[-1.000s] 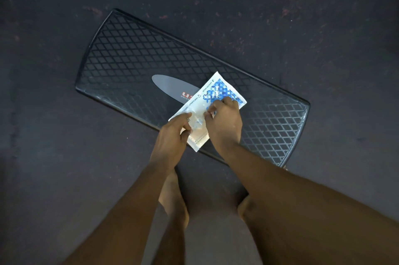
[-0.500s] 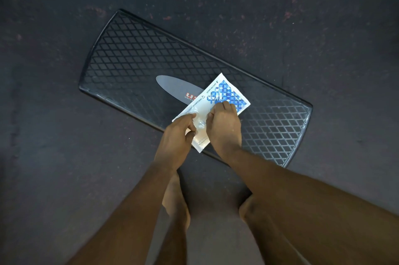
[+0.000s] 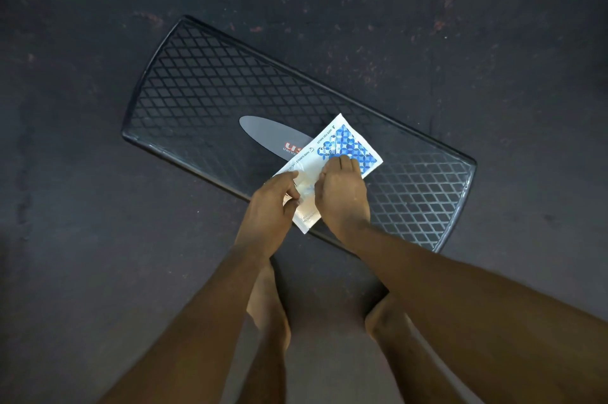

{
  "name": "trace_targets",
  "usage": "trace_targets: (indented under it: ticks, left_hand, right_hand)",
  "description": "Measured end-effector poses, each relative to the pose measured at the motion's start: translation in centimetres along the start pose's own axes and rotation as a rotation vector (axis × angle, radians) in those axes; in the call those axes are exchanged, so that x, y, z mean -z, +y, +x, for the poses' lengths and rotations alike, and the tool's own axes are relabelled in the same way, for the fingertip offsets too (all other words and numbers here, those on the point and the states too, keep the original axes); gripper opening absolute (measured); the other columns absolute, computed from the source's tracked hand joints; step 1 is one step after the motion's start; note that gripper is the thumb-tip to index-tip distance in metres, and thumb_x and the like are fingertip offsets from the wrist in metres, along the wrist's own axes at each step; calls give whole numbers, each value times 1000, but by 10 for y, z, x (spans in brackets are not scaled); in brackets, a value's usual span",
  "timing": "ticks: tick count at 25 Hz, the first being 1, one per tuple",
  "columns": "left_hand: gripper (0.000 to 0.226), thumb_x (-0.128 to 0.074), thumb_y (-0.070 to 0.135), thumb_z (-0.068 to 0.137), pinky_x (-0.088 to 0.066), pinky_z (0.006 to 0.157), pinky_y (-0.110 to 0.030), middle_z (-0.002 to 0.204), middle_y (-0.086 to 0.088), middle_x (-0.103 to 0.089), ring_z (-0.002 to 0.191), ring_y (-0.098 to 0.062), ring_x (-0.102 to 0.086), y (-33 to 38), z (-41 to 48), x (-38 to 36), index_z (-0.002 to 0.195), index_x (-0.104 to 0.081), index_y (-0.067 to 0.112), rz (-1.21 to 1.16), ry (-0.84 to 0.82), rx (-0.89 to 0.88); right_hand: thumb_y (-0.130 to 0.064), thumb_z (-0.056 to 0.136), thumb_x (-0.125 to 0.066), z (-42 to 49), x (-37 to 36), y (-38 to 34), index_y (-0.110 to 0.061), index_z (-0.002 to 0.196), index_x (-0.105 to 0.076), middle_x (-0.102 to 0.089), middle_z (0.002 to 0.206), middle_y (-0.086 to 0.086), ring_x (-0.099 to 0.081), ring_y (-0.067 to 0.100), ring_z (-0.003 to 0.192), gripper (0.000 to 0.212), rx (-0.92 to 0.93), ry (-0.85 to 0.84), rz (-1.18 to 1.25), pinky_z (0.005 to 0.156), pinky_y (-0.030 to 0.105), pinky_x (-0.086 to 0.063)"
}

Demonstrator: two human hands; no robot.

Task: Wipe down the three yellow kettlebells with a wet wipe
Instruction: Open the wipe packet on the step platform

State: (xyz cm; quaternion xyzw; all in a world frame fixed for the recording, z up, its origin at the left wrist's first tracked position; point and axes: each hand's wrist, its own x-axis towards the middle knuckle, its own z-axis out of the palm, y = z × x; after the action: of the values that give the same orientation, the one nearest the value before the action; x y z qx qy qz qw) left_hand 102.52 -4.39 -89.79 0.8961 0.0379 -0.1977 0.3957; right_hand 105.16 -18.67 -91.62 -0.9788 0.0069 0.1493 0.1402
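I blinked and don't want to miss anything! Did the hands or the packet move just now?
Nothing visibly moved. The left hand still pinches the wet wipe packet near its middle, and the right hand still presses it flat on the black step platform.

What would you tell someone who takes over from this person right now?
Left hand: fingers pinch the wet wipe pack near its middle.
Right hand: presses the pack down on the black step board, which lies on the floor.
Done: nothing wiped; no wipe can be seen out of the pack.
Left: pull out a wipe, find the three yellow kettlebells (not in view), and wipe each one.
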Motion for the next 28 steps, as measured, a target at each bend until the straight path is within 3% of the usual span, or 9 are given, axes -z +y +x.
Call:
trace_targets:
  ticks: [5,8,10,14,18,22,25,28]
  left_hand:
    - [20,-66,6,87,-47,84,-23,135,12,-58,117,11,-44,-1,-2,-2,80,-53,20,-29,10,-13]
    - [12,-65,6,87,-45,84,-19,130,10,-61,123,1,-49,-3,-4,-6,90,-59,16,-37,23,-17]
    - [13,-65,6,87,-41,81,-9,125,8,-64,125,-3,-50,-4,-4,-8,96,-60,14,-35,23,-16]
    - [16,-65,5,87,-35,77,2,134,9,-59,124,2,-48,-4,-3,-4,83,-55,16,-17,22,-10]
    - [13,-65,4,87,-38,83,-14,126,2,-64,126,-13,-54,-2,-3,-1,97,-60,9,20,17,-30]
    - [18,-66,1,86,-35,86,-14,139,3,-57,131,-9,-47,4,-3,1,81,-53,13,-3,32,-60]
    - [20,-65,-1,85,-35,90,-16,141,1,-55,133,-11,-46,8,-4,-1,80,-52,13,-10,43,-79]
    - [18,-65,-1,85,-35,95,-17,142,1,-53,134,-12,-45,10,-4,-2,80,-53,11,-26,36,-94]
  right_hand:
    - [-11,93,-56,-4,0,3,-3,95,-61,-60,95,14,-54,28,94,10,-24,40,131,85,38,-49]
    - [-11,93,-58,-8,-1,5,-6,91,-62,-61,94,10,-54,26,94,7,-47,48,201,80,36,-49]
    - [-9,92,-57,-7,-2,4,-5,93,-61,-61,96,11,-54,26,96,6,-48,24,198,79,35,-49]
    - [-9,90,-56,-2,-3,6,-3,100,-59,-60,102,12,-53,27,101,12,16,-6,119,81,36,-52]
    - [-17,90,-56,0,-2,7,-1,114,-52,-56,112,15,-50,27,106,30,68,-77,4,83,36,-53]
    - [-13,89,-48,-4,4,9,-2,103,-51,-53,103,15,-48,27,99,19,87,-46,56,84,35,-46]
    - [-3,86,-49,-15,9,12,0,95,-52,-53,96,17,-49,29,92,10,97,28,141,82,40,-46]
    - [1,88,-48,-19,12,15,-1,97,-50,-53,99,17,-47,28,92,9,36,6,227,77,34,-40]
